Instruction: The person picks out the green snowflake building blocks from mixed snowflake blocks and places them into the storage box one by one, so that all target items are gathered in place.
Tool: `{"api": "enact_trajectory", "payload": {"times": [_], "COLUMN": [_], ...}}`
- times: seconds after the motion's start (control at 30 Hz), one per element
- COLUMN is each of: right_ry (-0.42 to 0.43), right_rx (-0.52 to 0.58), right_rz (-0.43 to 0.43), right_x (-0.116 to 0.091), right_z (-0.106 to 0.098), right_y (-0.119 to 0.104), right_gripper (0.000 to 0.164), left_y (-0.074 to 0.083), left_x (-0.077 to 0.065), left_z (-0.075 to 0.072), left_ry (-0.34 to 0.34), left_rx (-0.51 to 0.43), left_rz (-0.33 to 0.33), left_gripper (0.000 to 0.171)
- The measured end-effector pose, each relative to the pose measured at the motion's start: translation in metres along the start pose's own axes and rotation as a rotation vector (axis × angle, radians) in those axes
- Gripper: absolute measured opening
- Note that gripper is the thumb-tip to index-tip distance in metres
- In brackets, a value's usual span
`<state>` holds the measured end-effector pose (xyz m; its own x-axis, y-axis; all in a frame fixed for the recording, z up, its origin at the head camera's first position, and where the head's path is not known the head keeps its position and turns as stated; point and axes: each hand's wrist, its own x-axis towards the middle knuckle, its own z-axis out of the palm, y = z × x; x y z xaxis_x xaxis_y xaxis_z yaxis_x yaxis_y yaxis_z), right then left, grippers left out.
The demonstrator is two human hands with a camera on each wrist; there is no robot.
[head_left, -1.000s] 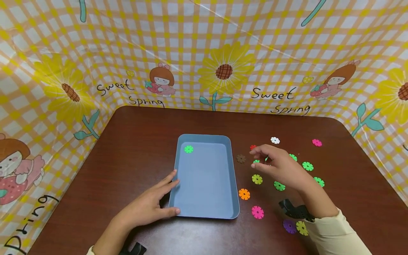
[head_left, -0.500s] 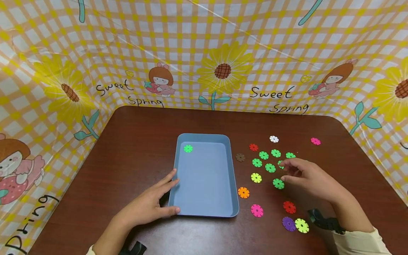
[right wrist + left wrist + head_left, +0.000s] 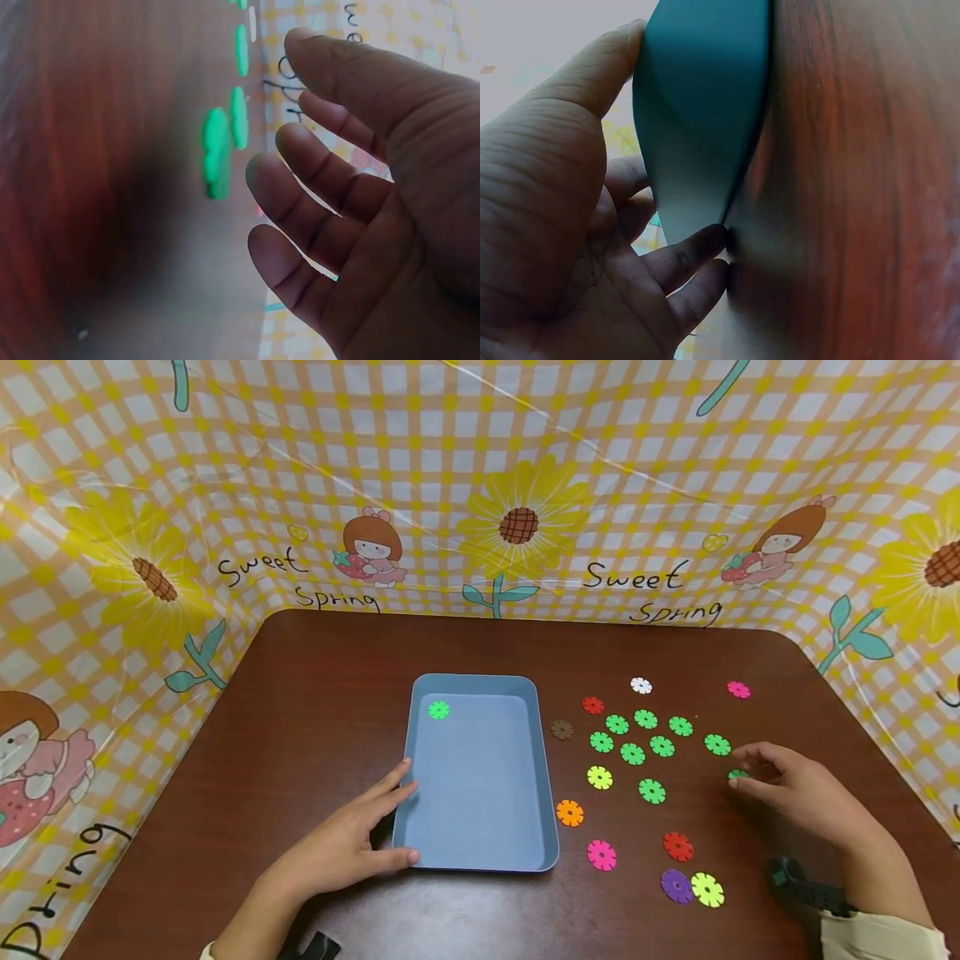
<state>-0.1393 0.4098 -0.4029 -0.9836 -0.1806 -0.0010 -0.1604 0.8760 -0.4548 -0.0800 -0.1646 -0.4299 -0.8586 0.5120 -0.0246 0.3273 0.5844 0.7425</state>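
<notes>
My left hand [image 3: 337, 847] rests against the left side of the blue-grey tray [image 3: 480, 785], fingers spread; in the left wrist view its thumb and fingertips touch the tray's wall [image 3: 701, 97]. Inside the tray, near the far left corner, lies one green notched plastic disc [image 3: 438, 710]. My right hand [image 3: 810, 797] hovers at the right of the scattered discs, fingers loosely bent. Just at its fingertips is a partly covered green disc [image 3: 738, 773], with another green disc [image 3: 717, 744] beside it. The right wrist view shows nothing between thumb and fingers.
Several green discs [image 3: 632, 753] lie right of the tray. Around them are white [image 3: 641, 686], red [image 3: 678, 846], brown [image 3: 562, 730], orange [image 3: 570, 812], pink [image 3: 602, 855], purple [image 3: 677, 886] and yellow discs [image 3: 707, 889]. A checked cloth [image 3: 450, 468] surrounds the brown table [image 3: 330, 677].
My right hand has moved right, from over the middle green discs to the rightmost green ones, uncovering several discs. My left hand has stayed at the tray.
</notes>
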Motion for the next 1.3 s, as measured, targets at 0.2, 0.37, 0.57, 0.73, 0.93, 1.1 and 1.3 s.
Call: {"api": "enact_trajectory", "payload": {"times": [0.2, 0.37, 0.57, 0.73, 0.93, 1.1, 1.3], "right_ry": [-0.018, -0.029, -0.027, -0.023, -0.021, -0.017, -0.028], "right_rx": [-0.024, -0.005, 0.013, -0.002, -0.005, 0.009, -0.020], "right_rz": [0.004, 0.019, 0.024, -0.012, -0.035, -0.027, -0.006], "right_x": [0.000, -0.001, -0.005, -0.005, -0.003, -0.004, -0.005], "right_z": [0.002, 0.004, 0.007, 0.009, 0.011, 0.012, 0.012], "right_y": [0.015, 0.022, 0.028, 0.028, 0.026, 0.024, 0.023], "right_gripper": [0.037, 0.038, 0.035, 0.033, 0.024, 0.022, 0.024], "left_y": [0.000, 0.000, 0.001, 0.002, 0.002, 0.003, 0.002], "left_x": [0.000, 0.000, 0.000, 0.002, 0.001, 0.000, 0.000], "left_z": [-0.001, -0.001, -0.001, -0.001, -0.001, -0.001, -0.001], "left_ry": [-0.006, -0.004, -0.004, -0.005, -0.005, -0.001, -0.005], "left_rx": [0.008, 0.018, 0.023, 0.031, 0.036, 0.034, 0.041], "left_rz": [-0.002, -0.006, -0.003, -0.002, -0.010, -0.010, -0.003], "left_gripper": [0.087, 0.088, 0.086, 0.086, 0.087, 0.087, 0.087]}}
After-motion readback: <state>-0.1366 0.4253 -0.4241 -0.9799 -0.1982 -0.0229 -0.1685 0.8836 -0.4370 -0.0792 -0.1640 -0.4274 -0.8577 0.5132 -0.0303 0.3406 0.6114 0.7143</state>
